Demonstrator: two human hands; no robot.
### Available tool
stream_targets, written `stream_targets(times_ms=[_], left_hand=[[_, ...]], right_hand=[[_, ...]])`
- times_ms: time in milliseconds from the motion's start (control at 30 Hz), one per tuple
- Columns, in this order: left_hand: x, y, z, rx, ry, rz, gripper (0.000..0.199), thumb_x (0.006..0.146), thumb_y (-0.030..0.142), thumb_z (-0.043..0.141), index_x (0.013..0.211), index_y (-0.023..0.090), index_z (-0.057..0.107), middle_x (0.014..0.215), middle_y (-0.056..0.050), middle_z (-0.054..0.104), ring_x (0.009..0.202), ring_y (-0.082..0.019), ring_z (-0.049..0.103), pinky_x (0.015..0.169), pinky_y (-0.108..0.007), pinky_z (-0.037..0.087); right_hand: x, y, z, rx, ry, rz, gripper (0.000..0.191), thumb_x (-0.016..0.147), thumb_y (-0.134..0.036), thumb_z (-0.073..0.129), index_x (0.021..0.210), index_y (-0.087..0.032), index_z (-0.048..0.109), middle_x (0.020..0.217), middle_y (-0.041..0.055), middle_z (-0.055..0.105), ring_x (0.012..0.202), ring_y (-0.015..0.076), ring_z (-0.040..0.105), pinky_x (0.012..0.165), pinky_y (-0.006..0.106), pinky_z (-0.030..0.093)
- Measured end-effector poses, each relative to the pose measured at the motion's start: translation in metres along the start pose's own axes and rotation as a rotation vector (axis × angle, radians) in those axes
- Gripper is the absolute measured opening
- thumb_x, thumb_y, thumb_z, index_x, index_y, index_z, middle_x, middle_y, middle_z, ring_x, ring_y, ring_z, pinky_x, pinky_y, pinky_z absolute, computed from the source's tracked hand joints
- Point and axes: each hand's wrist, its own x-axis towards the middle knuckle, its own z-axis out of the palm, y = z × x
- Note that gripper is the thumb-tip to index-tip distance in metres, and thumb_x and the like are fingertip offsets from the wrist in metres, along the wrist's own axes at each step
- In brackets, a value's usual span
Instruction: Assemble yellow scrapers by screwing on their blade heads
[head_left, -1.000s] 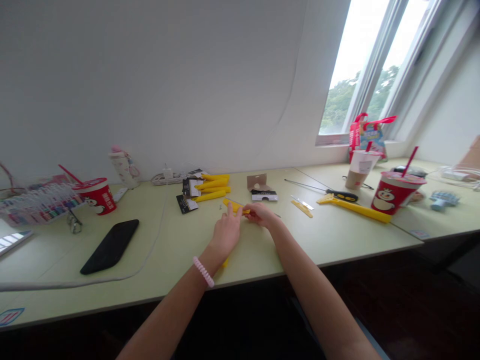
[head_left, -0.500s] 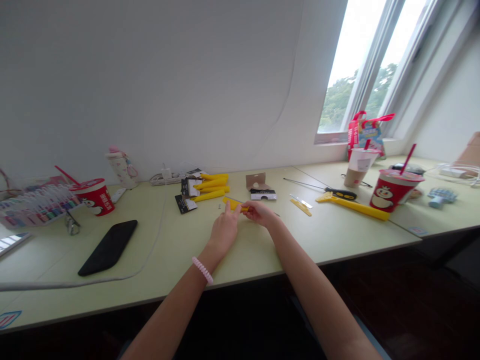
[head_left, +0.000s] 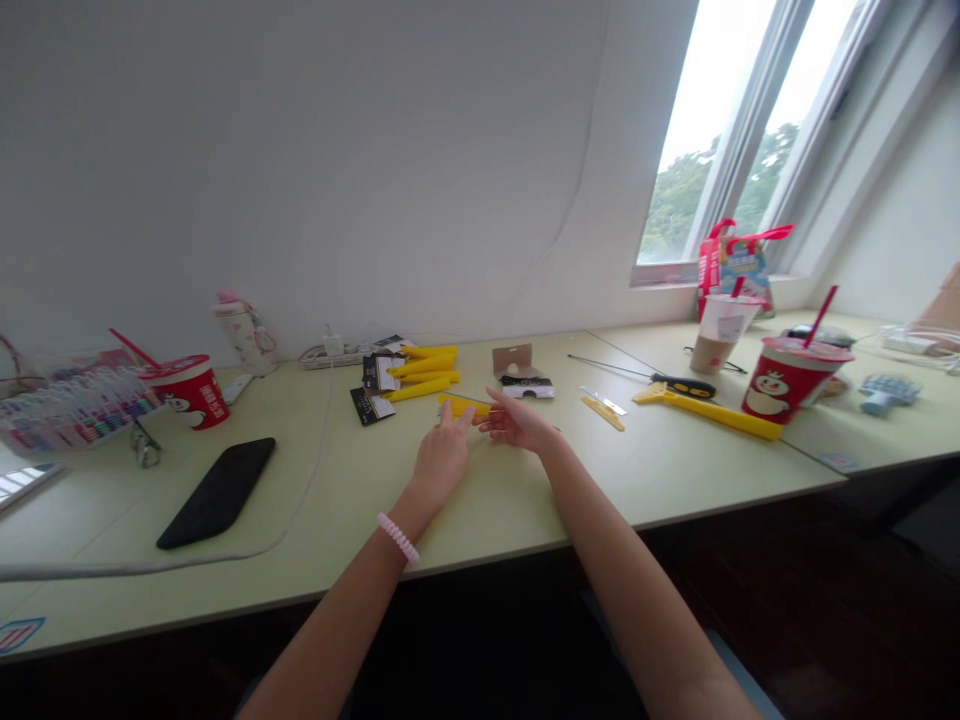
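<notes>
Hands (head_left: 442, 465) (head_left: 517, 422), two, beside one yellow strip (head_left: 463, 405)

The plastic strip (head_left: 463, 404) is bright yellow, the coiled bracelet (head_left: 397, 538) pink, and the red cup (head_left: 789, 385) carries a white snowman print.

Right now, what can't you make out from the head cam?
Head view:
Yellow strip: near edge hidden by the left hand.
Thin item: mostly hidden by the right hand.
Black card packs: print too small to read.
Cardboard piece: cut off by the right edge.
</notes>
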Motion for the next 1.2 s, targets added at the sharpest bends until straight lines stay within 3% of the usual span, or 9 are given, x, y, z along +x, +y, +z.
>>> stream_targets(times_ms=[67, 133, 200, 267, 367, 500, 900, 1200], left_hand=[[0.004, -0.008, 0.001, -0.117, 0.038, -0.043, 0.049, 0.075, 0.005, 0.042, 0.119, 0.024, 0.048, 0.129, -0.015, 0.041, 0.083, -0.02, 0.06, 0.076, -0.035, 0.045], [0.01, -0.017, 0.0, -0.323, 0.087, -0.088, 0.047, 0.07, 0.003, 0.047, 0.112, 0.024, 0.051, 0.122, -0.011, 0.048, 0.082, -0.018, 0.059, 0.074, -0.031, 0.046], [0.018, -0.024, -0.002, -0.631, 0.107, -0.168, 0.043, 0.067, 0.005, 0.05, 0.106, 0.023, 0.051, 0.112, -0.009, 0.053, 0.067, -0.012, 0.058, 0.062, -0.026, 0.047], [0.027, -0.028, -0.004, -1.015, 0.083, -0.253, 0.041, 0.067, 0.009, 0.051, 0.105, 0.024, 0.048, 0.099, -0.006, 0.056, 0.051, -0.007, 0.051, 0.048, -0.022, 0.043], [0.038, -0.028, -0.002, -1.517, 0.036, -0.285, 0.047, 0.065, 0.011, 0.055, 0.108, 0.023, 0.042, 0.078, 0.001, 0.053, 0.047, -0.005, 0.047, 0.043, -0.016, 0.037], [0.043, -0.027, 0.009, -1.868, 0.001, -0.326, 0.052, 0.063, 0.01, 0.057, 0.11, 0.024, 0.04, 0.074, 0.002, 0.051, 0.048, -0.003, 0.046, 0.042, -0.012, 0.034], [0.042, -0.043, 0.022, -1.994, -0.052, -0.474, 0.053, 0.069, 0.003, 0.05, 0.115, 0.024, 0.036, 0.08, -0.001, 0.05, 0.049, -0.002, 0.045, 0.041, -0.01, 0.036], [0.039, -0.044, 0.023, -2.005, -0.137, -0.448, 0.055, 0.069, 0.003, 0.052, 0.117, 0.024, 0.035, 0.083, -0.002, 0.05, 0.05, -0.002, 0.046, 0.041, -0.01, 0.037]], right_hand=[[0.006, 0.004, -0.003, -0.202, 0.158, -0.116, 0.029, 0.078, -0.042, 0.051, 0.073, -0.014, 0.058, 0.071, 0.0066, 0.064, 0.054, 0.0106, 0.055, 0.051, 0.022, 0.045], [0.012, 0.01, -0.004, -0.477, 0.348, -0.301, 0.022, 0.076, -0.034, 0.053, 0.072, -0.015, 0.061, 0.072, 0.0055, 0.064, 0.056, 0.0113, 0.055, 0.056, 0.023, 0.044], [0.017, 0.015, -0.003, -0.76, 0.474, -0.443, 0.013, 0.073, -0.025, 0.054, 0.073, -0.016, 0.063, 0.075, 0.0048, 0.065, 0.067, 0.0136, 0.056, 0.064, 0.024, 0.043], [0.02, 0.02, 0.001, -0.979, 0.525, -0.498, 0.015, 0.072, -0.021, 0.053, 0.08, -0.018, 0.066, 0.081, 0.0044, 0.066, 0.076, 0.0155, 0.057, 0.069, 0.025, 0.041], [0.021, 0.024, 0.011, -1.183, 0.55, -0.497, 0.02, 0.075, -0.023, 0.05, 0.087, -0.02, 0.066, 0.087, 0.0046, 0.066, 0.082, 0.0167, 0.057, 0.07, 0.025, 0.039], [0.023, 0.027, 0.018, -1.309, 0.581, -0.472, 0.02, 0.078, -0.021, 0.047, 0.082, -0.02, 0.067, 0.092, 0.0067, 0.065, 0.085, 0.0171, 0.056, 0.068, 0.024, 0.038], [0.025, 0.018, 0.015, -1.251, 0.575, -0.307, 0.014, 0.072, -0.019, 0.053, 0.077, -0.018, 0.066, 0.088, 0.0094, 0.067, 0.082, 0.019, 0.059, 0.067, 0.025, 0.038], [0.022, 0.02, 0.01, -1.094, 0.576, -0.41, 0.01, 0.07, -0.025, 0.058, 0.074, -0.02, 0.066, 0.081, 0.0045, 0.067, 0.077, 0.0178, 0.057, 0.067, 0.027, 0.039]])
